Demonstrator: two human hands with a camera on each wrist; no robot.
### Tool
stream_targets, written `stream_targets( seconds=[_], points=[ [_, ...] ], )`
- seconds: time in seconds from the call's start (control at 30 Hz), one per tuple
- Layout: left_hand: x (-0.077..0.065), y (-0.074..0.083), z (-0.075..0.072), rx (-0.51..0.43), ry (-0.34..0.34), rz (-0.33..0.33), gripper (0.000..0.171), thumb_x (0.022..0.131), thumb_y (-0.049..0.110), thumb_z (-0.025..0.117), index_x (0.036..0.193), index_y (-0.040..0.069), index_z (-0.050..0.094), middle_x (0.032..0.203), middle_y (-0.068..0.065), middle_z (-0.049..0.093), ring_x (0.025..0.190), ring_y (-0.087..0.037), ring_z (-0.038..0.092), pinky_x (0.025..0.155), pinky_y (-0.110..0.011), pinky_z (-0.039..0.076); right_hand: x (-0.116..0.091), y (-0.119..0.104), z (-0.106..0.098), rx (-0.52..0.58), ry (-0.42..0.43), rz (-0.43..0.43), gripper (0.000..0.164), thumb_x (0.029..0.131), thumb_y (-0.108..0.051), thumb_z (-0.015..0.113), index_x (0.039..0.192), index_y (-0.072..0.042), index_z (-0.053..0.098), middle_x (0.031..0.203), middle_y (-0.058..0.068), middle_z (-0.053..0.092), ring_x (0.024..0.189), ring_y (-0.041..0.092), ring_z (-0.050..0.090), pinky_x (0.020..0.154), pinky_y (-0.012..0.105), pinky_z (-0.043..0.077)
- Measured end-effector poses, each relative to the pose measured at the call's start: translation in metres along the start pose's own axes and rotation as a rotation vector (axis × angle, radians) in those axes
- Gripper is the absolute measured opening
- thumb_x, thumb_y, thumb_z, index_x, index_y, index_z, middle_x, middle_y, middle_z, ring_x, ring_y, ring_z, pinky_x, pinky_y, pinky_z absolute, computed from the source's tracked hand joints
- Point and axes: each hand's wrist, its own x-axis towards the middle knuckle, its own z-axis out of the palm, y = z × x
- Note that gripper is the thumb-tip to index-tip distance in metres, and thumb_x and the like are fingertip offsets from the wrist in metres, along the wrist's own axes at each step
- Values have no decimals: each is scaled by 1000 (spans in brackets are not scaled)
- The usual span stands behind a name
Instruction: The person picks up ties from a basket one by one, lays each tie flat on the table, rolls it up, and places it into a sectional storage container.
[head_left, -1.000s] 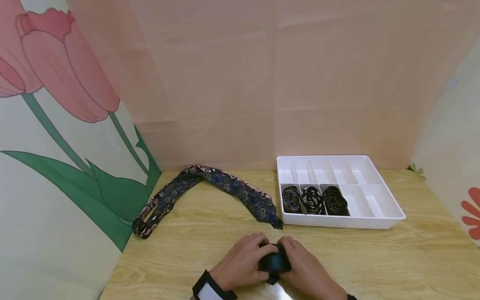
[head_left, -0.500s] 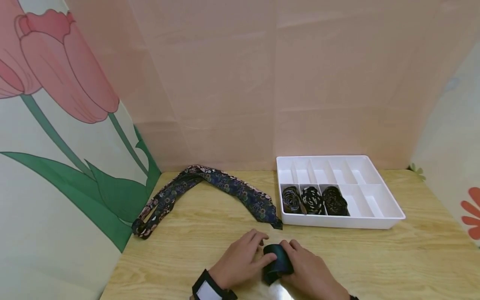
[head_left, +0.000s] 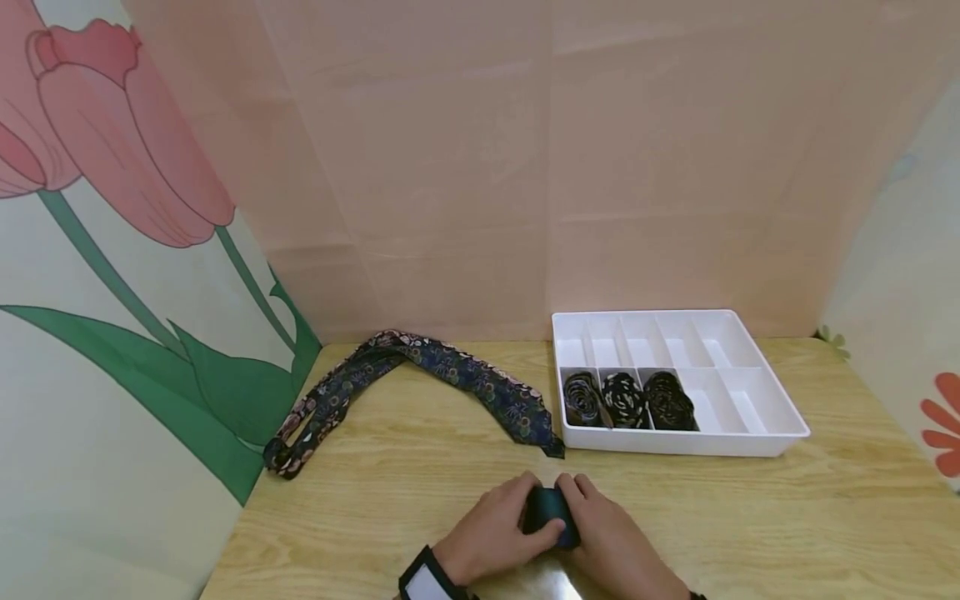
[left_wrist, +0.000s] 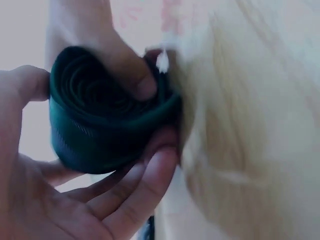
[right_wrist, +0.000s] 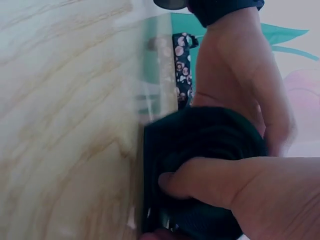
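A dark green necktie, wound into a roll, sits between both hands low in the head view. My left hand curls round one side of it, thumb across the front. From the other side my right hand grips it. In the left wrist view the coiled layers of the necktie show, and the right thumb presses on them. The right wrist view also shows the right thumb on the coil. The roll's underside by the table is partly hidden by fingers.
A dark blue floral necktie lies bent across the table at the left. Its wide tip is close to a white divided tray at the back right. Three rolled dark neckties stand in its front-left compartments.
The left fingers lifted off the roll half a second ago and now wrap round it again. The loose end seen beneath the roll earlier no longer shows. Tray and floral necktie stay put.
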Motion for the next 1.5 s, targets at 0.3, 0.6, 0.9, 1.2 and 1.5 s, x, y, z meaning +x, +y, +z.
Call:
stream_targets(
  seconds=[0.3,0.6,0.9,1.2,1.5],
  points=[
    [1,2,7,-205,97,32,54,93,49,79,131,26,48,131,6,52,113,-5,58,93,-22,53,6,-5,2,16,165,-79,61,65,1,84,120,-11,61,111,0,55,91,10,60,81,33,59],
    [4,-9,5,-82,211,188,63,81,18,86,129,26,46,133,7,49,119,-6,57,99,-24,52,4,-6,-14,6,137,-179,58,72,-17,87,126,-14,65,130,1,59,116,16,60,99,41,58],
    [6,-15,6,-6,131,327,71,78,9,86,134,21,45,142,5,50,132,-5,54,111,-28,50,9,1,-13,60,134,-156,88,66,-21,97,144,-9,59,142,12,62,129,31,61,107,55,53],
    [5,-21,6,-104,65,246,84,83,13,87,146,25,32,143,2,44,134,-7,53,114,-28,46,8,4,-7,187,32,-84,84,72,-14,95,147,-8,57,137,10,63,125,28,65,104,54,56],
    [7,-20,-2,-82,49,205,73,81,10,87,141,23,47,137,5,55,128,-4,55,112,-28,47,9,7,-1,212,54,-88,67,68,-21,98,125,-17,62,120,-2,63,110,15,63,97,42,59]
  ],
)
